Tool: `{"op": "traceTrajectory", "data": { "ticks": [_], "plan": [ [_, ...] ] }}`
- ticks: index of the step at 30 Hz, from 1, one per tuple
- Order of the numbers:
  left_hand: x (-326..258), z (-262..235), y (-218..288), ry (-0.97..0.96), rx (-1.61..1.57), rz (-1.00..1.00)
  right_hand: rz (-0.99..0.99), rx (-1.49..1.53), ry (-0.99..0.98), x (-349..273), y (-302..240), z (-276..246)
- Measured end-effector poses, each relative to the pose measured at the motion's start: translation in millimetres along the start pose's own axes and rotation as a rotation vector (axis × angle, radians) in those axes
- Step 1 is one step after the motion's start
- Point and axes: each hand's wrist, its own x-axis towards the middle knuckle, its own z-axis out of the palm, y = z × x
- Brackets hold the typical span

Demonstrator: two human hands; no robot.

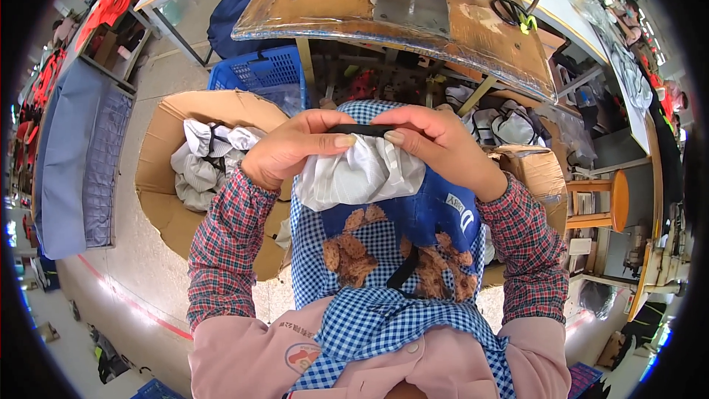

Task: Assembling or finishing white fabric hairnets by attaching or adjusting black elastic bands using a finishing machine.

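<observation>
A gathered piece of white-and-grey striped fabric [362, 174] hangs from a black band [362, 130] in front of my chest. My left hand [289, 144] pinches the band's left end, with the thumb on top and the fingers behind. At the other end my right hand [443, 146] grips it the same way, so the band lies straight between both thumbs. The fabric droops in soft folds over my blue checked apron [314, 258]. Most of the fingers are hidden behind the band and cloth.
At my left stands a cardboard box [159, 177] holding similar fabric pieces [207, 159]. Another box [535, 170] is at my right, near a wooden stool [619, 199]. Ahead are a worn wooden worktable [325, 0] and, below it, a blue plastic crate [258, 70].
</observation>
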Motion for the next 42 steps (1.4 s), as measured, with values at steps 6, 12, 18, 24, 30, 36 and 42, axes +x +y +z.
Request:
{"op": "traceTrajectory", "data": {
  "ticks": [6,12,18,24,30,36,42],
  "plan": [
    [6,36,6,0.027,1.229,0.337,-0.052,-0.305,0.114,-4,11,8],
    [18,34,3,0.136,1.027,0.111,-0.174,-0.323,0.282,-3,19,-5],
    [27,35,7,-0.041,1.054,0.103,-0.486,-0.793,0.06,-9,-5,-15],
    [34,43,21,-0.195,0.968,-0.033,-0.463,-0.869,-0.131,-9,0,-23],
    [41,47,28,-0.213,0.988,0.074,-0.458,-0.789,-0.077,-11,1,-31],
    [59,53,25,-0.066,1.05,0.188,-0.529,-0.926,0.071,-9,6,-43],
    [85,39,55,0.013,1.108,0.154,-0.49,-0.807,0.355,4,9,-56]
  ]
}}
